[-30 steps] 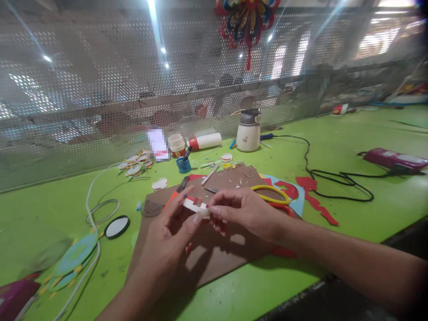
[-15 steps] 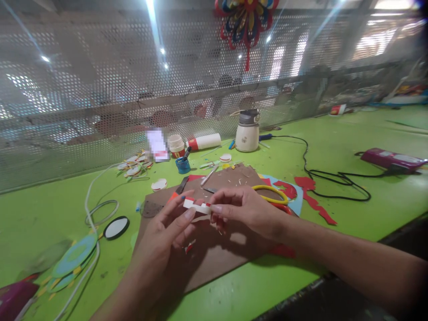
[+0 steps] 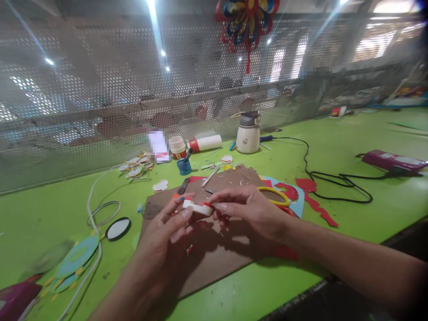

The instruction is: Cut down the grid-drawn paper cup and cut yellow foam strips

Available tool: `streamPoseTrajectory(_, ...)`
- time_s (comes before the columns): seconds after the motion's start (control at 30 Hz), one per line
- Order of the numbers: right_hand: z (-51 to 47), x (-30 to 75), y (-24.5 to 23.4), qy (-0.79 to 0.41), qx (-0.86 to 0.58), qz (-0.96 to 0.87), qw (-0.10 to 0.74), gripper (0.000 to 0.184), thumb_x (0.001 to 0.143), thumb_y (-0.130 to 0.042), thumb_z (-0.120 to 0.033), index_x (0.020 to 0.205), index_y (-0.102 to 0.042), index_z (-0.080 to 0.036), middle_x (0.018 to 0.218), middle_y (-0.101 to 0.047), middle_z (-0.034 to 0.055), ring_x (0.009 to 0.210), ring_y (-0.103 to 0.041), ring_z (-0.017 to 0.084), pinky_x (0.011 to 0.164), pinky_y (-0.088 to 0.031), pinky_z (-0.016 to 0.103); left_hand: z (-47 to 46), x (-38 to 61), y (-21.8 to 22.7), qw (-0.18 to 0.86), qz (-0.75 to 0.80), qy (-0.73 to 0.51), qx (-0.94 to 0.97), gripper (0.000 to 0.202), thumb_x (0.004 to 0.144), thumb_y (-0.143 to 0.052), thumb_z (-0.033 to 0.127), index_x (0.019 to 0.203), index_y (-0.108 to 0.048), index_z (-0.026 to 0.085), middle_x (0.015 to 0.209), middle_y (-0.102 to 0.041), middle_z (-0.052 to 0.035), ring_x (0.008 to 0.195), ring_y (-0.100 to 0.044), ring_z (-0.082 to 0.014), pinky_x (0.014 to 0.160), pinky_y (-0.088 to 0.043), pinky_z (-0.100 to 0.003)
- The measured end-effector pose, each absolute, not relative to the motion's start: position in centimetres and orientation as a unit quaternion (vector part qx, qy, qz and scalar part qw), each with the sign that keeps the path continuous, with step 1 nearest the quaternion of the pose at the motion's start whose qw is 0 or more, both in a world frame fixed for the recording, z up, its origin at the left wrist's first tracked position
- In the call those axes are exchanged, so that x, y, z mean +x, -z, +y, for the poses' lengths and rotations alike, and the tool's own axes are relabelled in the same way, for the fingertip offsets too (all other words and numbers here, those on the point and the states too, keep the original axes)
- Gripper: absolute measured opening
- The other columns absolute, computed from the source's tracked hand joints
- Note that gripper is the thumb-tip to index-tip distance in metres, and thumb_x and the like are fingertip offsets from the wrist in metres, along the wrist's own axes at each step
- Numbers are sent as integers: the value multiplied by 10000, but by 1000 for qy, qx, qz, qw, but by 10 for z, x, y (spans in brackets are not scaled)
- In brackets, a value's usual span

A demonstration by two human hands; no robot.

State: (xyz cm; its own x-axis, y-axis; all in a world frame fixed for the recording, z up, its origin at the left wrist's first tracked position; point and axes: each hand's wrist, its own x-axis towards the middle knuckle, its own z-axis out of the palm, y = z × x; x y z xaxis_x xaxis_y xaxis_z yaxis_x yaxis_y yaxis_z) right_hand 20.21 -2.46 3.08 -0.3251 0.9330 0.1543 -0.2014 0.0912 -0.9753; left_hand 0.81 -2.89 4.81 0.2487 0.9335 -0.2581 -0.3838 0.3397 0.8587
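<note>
Left hand (image 3: 160,234) and right hand (image 3: 253,210) are pinching a paper strip (image 3: 199,208) above the board (image 3: 214,267), counter edge (image 3: 289,298) running at four o'clock.

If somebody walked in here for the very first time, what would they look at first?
Probably the big flower-shaped ornament in red, blue and yellow, hanging at the top of the picture. Next might be the bright green table stretching across below. Then, front and center, the left hand and right hand hold a curved white-and-red strip above a brown board.
</note>
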Motion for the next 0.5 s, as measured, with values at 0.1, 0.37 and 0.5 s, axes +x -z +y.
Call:
streamPoseTrajectory(0.1, -24, 204, -34, -562, -342, -581, 480, 181, 850, -688, -279, 991, -758, -188, 741, -660, -8, 649, -581, 101, 649, -499, 257, -29, 6, -50, 716, 393, -460, 348, 432, 789, -736, 176, 1201, -626, 243, 998, -765, -100, 784, -737, -240, 638, -579, -328)
streamPoseTrajectory(0.37, -15, 216, -41, -397, -460, -675, 418, 276, 926, -548, -343, 1056, -701, -153, 756, -669, 30, 639, -600, 141, 623, -515, 292, -27, -1, -57, 699, 330, -521, 362, 330, 817, -685, 223, 1145, -681, 187, 1039, -762, -108, 858, -706, -205, 742, -574, -301)
streamPoseTrajectory(0.5, -9, 246, -50, -241, -517, -755, 324, 239, 885, -594, -323, 1006, -745, -182, 970, -729, 98, 872, -653, 241, 825, -509, 400, -14, -9, -54, 682, 290, -551, 384, 395, 753, -761, 204, 1133, -667, 154, 1033, -770, -120, 891, -709, -201, 744, -563, -283)
